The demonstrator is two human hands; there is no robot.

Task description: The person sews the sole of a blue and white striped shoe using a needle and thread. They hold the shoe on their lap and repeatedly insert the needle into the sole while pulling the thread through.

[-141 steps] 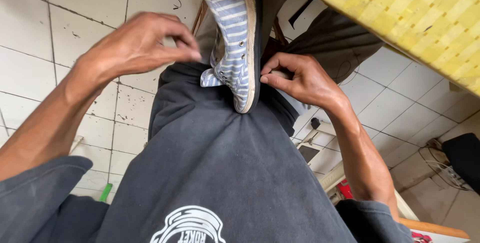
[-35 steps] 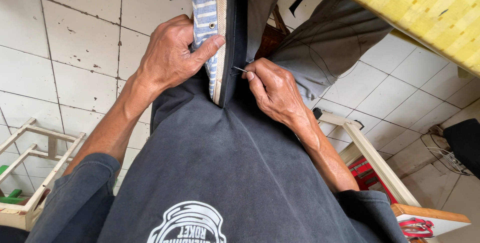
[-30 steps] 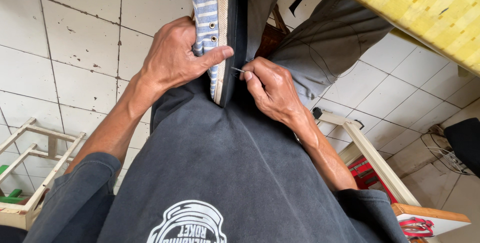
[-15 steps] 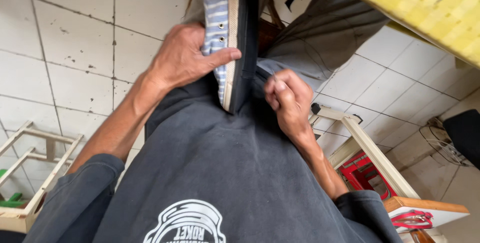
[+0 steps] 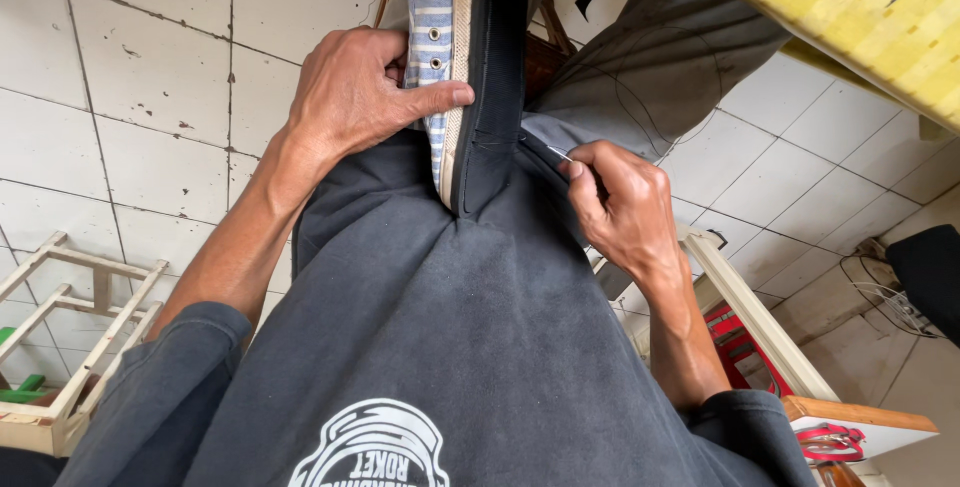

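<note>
Your left hand (image 5: 360, 97) clamped around the striped shoe (image 5: 455, 57) propped on edge on your lap, thumb across its side, your right hand (image 5: 620, 202) pinching a thin needle (image 5: 558, 154) beside the black sole.

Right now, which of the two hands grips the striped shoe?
The left hand grips the shoe, thumb across its side; the right hand only pinches a thin needle.

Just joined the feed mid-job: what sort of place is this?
Probably a small home or street-side shoe-repair spot, not a factory. The floor is worn white tiles, a bare wooden rack stands nearby, and the striped shoe is held against the lap by the left hand.
</note>
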